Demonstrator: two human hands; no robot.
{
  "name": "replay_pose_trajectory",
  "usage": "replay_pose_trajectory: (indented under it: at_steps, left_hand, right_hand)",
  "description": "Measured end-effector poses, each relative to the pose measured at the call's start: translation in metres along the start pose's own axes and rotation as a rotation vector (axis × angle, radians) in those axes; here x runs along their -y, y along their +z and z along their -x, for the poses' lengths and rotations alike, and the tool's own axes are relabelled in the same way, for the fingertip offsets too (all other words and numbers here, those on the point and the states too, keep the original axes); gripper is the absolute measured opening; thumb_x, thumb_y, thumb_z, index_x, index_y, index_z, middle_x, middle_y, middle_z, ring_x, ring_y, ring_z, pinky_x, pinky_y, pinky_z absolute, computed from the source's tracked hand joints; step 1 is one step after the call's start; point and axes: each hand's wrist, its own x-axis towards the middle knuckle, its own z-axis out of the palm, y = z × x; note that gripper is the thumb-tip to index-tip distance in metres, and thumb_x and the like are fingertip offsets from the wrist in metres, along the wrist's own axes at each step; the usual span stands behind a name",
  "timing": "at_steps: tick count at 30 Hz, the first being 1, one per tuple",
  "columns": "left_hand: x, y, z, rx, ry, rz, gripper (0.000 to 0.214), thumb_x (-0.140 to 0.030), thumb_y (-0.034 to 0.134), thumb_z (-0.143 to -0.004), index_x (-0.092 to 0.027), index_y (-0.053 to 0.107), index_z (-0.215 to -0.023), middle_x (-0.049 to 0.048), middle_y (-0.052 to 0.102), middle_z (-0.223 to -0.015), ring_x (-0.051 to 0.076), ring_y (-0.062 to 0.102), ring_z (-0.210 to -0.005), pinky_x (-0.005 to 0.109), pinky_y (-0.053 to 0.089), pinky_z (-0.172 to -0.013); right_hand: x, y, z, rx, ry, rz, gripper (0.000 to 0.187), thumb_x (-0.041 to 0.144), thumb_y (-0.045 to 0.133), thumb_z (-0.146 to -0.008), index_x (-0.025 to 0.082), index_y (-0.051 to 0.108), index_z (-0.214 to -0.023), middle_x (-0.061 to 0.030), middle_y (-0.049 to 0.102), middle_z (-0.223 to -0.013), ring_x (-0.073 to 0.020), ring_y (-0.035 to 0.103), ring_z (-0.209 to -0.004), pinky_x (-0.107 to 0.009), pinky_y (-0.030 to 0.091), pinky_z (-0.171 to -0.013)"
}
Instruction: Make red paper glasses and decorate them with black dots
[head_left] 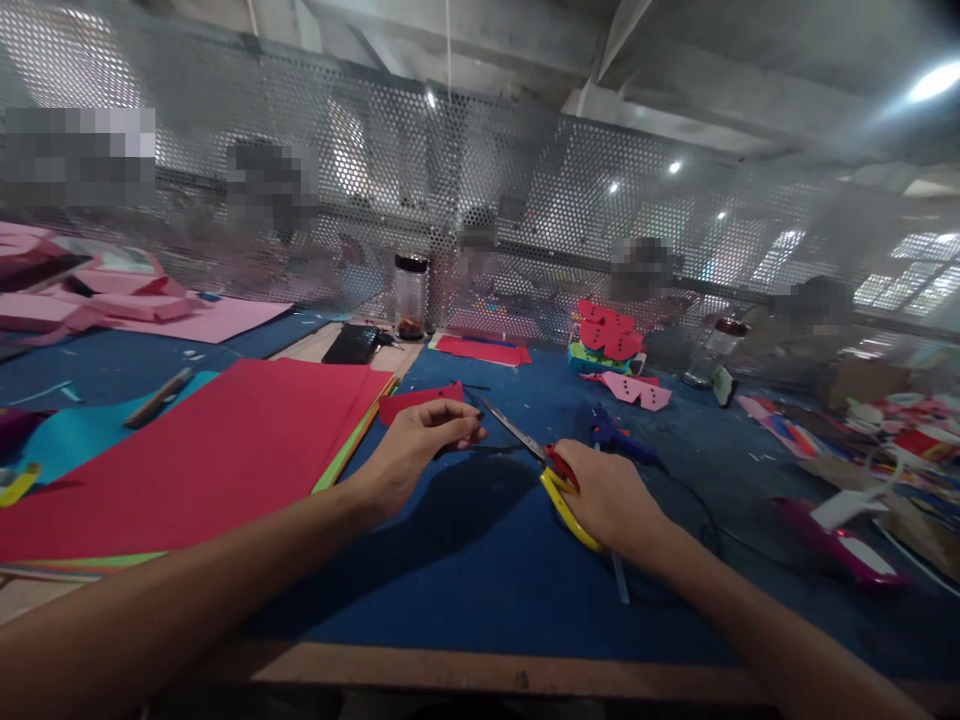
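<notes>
My right hand (611,500) grips a pair of scissors (521,437) by their yellow and red handles, with the blades pointing left. The fingertips of my left hand (420,435) are pinched together just beyond the scissor tips. A small dark piece shows at those fingertips, too small to name. Behind my left hand lies a red paper piece (405,403) on the blue mat (450,590). A blue hot glue gun (621,440) rests beyond my right hand. Under that hand, a translucent glue stick (620,580) partly shows.
Stacked red sheets (202,440) lie at left. Red and pink dotted cutouts (611,335) stand at the back, near a lidded bottle (411,295) and a black wallet-like item (351,344). A magenta power strip (847,545) sits right. A perforated metal screen (525,170) closes the back; people are beyond it.
</notes>
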Motion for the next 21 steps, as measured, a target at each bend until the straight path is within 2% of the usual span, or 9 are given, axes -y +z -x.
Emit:
replay_pose_trajectory:
  at_steps: [4, 13, 21]
  left_hand:
    - [-0.0028, 0.0007, 0.0006, -0.011, 0.006, -0.01, 0.016, -0.025, 0.076, -0.074, -0.015, 0.07, -0.084, 0.0062, 0.071, -0.085, 0.017, 0.064, -0.08, 0.03, 0.047, -0.078]
    - [-0.0015, -0.0001, 0.0014, 0.05, 0.054, -0.025, 0.012, -0.024, 0.074, -0.078, -0.016, 0.071, -0.086, 0.0051, 0.071, -0.087, 0.016, 0.063, -0.081, 0.03, 0.046, -0.08]
    - [-0.0013, 0.001, 0.0009, 0.045, 0.043, -0.036, 0.012, -0.024, 0.074, -0.077, -0.016, 0.071, -0.085, 0.0049, 0.071, -0.085, 0.016, 0.063, -0.08, 0.029, 0.045, -0.077]
  right_hand:
    - [-0.0015, 0.0017, 0.0003, -0.023, 0.004, -0.011, 0.018, 0.035, 0.049, -0.091, 0.021, 0.055, -0.1, -0.0031, 0.066, -0.089, -0.0171, 0.06, -0.068, -0.027, 0.021, -0.057]
    - [0.004, 0.0006, 0.0011, -0.025, 0.005, -0.031, 0.017, 0.038, 0.05, -0.09, 0.021, 0.053, -0.091, -0.0015, 0.063, -0.083, -0.0165, 0.057, -0.067, -0.027, 0.019, -0.056]
    - [0.0047, 0.0005, 0.0027, -0.009, 0.0, -0.033, 0.018, 0.038, 0.052, -0.09, 0.02, 0.053, -0.086, -0.0013, 0.061, -0.078, -0.0148, 0.056, -0.067, -0.027, 0.019, -0.057]
